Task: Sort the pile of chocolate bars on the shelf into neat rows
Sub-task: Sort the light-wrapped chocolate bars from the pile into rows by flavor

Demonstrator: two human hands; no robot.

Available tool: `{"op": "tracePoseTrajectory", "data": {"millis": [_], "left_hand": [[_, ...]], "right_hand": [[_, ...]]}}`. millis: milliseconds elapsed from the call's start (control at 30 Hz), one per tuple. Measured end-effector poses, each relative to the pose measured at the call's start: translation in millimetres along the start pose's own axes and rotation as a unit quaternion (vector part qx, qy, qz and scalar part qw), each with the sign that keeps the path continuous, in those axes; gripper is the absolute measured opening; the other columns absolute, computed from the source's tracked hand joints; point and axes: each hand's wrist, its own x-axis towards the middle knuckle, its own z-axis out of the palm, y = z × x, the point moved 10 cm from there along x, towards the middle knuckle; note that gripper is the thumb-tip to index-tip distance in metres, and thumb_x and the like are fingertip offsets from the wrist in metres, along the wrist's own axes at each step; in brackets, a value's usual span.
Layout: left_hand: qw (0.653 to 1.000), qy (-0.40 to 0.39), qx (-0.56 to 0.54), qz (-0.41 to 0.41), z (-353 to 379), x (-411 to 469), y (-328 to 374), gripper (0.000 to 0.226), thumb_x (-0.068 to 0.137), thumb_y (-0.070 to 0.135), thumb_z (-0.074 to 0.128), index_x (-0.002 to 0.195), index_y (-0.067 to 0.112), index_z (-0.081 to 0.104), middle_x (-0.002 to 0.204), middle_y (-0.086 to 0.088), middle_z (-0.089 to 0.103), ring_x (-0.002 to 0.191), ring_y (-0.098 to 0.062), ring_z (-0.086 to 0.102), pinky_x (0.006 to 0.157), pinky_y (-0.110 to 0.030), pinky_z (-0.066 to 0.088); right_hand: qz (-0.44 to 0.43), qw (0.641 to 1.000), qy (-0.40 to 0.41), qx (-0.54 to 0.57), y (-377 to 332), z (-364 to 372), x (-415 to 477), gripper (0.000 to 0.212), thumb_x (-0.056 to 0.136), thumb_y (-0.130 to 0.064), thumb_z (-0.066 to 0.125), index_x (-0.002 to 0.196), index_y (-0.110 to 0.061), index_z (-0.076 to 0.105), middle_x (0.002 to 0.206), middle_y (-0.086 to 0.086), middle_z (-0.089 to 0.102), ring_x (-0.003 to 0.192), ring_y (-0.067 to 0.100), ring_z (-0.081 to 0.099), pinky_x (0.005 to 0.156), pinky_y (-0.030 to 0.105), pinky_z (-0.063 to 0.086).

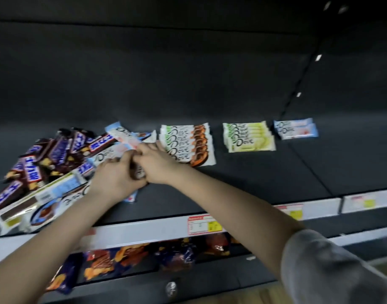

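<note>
- Dark shelf [232, 178], grey back wall, white price rail on the front edge with a price tag [204, 224] on it.
- pile of chocolate bars [56, 154] sits on the shelf's left part: brown Snickers jumbled, pale blue Dove bars on top.
- white Dove box [45, 200] lies tilted at the pile's front.
- Sorted to the right, well apart from each other: orange Dove row [188, 143], green Dove row [249, 137], blue Dove pair [295, 129].
- my left hand [113, 178] and right hand [157, 165] touch at the pile's right edge, just beside the orange row.
- Both sets of fingers are curled round a white Dove bar [140, 172] between them. Frame is blurred, so I can't tell the exact grip.
- Right arm wears a grey sleeve [330, 266].
- Lower shelf holds bagged sweets [122, 257], orange and blue, blurred.
</note>
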Motion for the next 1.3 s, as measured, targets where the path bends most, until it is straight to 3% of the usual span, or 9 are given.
{"op": "tracePoseTrajectory", "data": {"millis": [200,400,567,667,733,800,933,1167,1300], "left_hand": [[1.0,-0.015,-0.012,0.006,0.2,3.9,12.3,0.079,0.067,0.047,0.072,0.133,0.019,0.038,0.1,-0.026,0.065,0.099,-0.041,0.058,0.081,-0.04,0.046],[0.999,-0.009,-0.036,0.008,-7.3,-2.0,13.8,0.078,0.07,0.044,0.069,0.133,0.017,0.033,0.099,-0.02,0.066,0.097,-0.039,0.059,0.082,-0.039,0.045],[0.997,0.018,-0.069,0.018,-19.2,-5.6,18.5,0.081,0.07,0.033,0.066,0.138,0.02,0.024,0.096,-0.017,0.066,0.094,-0.039,0.059,0.077,-0.038,0.045],[0.996,0.034,-0.076,0.029,-27.6,-4.7,23.2,0.08,0.075,0.026,0.061,0.142,0.024,0.018,0.089,-0.014,0.067,0.094,-0.039,0.058,0.077,-0.038,0.045],[0.992,0.06,-0.1,0.043,-36.5,-1.8,27.8,0.073,0.077,0.022,0.059,0.141,0.024,0.024,0.08,-0.011,0.064,0.089,-0.038,0.057,0.074,-0.037,0.044],[0.988,0.084,-0.115,0.059,-45.1,2.9,35.2,0.064,0.08,0.02,0.056,0.138,0.023,0.03,0.082,-0.013,0.065,0.086,-0.038,0.059,0.069,-0.037,0.044],[0.986,0.098,-0.132,0.035,-52.6,16.1,48.5,0.056,0.083,0.021,0.055,0.135,0.026,0.034,0.098,-0.011,0.067,0.091,-0.036,0.061,0.066,-0.037,0.044],[0.985,0.126,-0.039,0.115,-40.9,37.4,111.9,0.05,0.077,0.022,0.064,0.125,0.02,0.052,0.119,-0.01,0.054,0.108,-0.034,0.046,0.089,-0.043,0.037],[0.98,0.091,-0.105,0.142,-20.5,52.5,159.3,0.052,0.078,0.007,0.064,0.128,0.009,0.05,0.123,-0.016,0.053,0.111,-0.037,0.043,0.094,-0.04,0.036]], "right_hand": [[0.017,0.999,-0.039,-0.017,10.6,9.0,-3.9,0.051,0.086,-0.023,0.054,0.135,-0.019,0.04,0.153,0.005,0.015,0.136,0.032,0.019,0.112,0.056,0.006],[0.001,0.997,-0.012,-0.071,3.7,-3.7,-3.9,0.064,0.08,-0.024,0.059,0.138,-0.014,0.035,0.15,0.005,0.019,0.137,0.027,0.019,0.114,0.054,0.0],[-0.001,0.994,0.044,-0.097,-2.5,-17.1,-4.2,0.07,0.076,-0.02,0.06,0.138,-0.004,0.03,0.135,0.008,0.04,0.128,0.024,0.036,0.116,0.05,0.001],[0.02,0.997,0.068,-0.032,3.5,-21.8,-6.0,0.065,0.077,-0.015,0.058,0.135,-0.003,0.031,0.13,0.011,0.042,0.122,0.029,0.042,0.114,0.043,0.02],[0.038,0.994,0.094,0.034,12.1,-31.9,-11.4,0.052,0.079,-0.011,0.055,0.128,-0.006,0.039,0.124,0.012,0.04,0.116,0.03,0.044,0.098,0.037,0.039],[0.05,0.99,0.112,0.068,20.6,-43.2,-16.1,0.037,0.082,-0.011,0.052,0.119,-0.007,0.047,0.118,0.011,0.04,0.108,0.029,0.048,0.083,0.035,0.042],[0.12,0.969,0.159,0.147,52.7,-62.0,-30.0,0.028,0.08,-0.01,0.051,0.108,-0.012,0.053,0.114,0.006,0.042,0.095,0.027,0.055,0.072,0.031,0.045],[0.253,0.91,0.212,0.252,144.5,-64.4,-77.0,0.032,0.073,-0.008,0.054,0.105,-0.011,0.058,0.114,0.007,0.044,0.095,0.023,0.053,0.089,0.027,0.041],[0.278,0.892,0.24,0.262,192.1,-67.1,-117.8,0.031,0.073,-0.002,0.054,0.103,-0.013,0.055,0.113,0.007,0.043,0.096,0.02,0.05,0.09,0.023,0.039]]}}
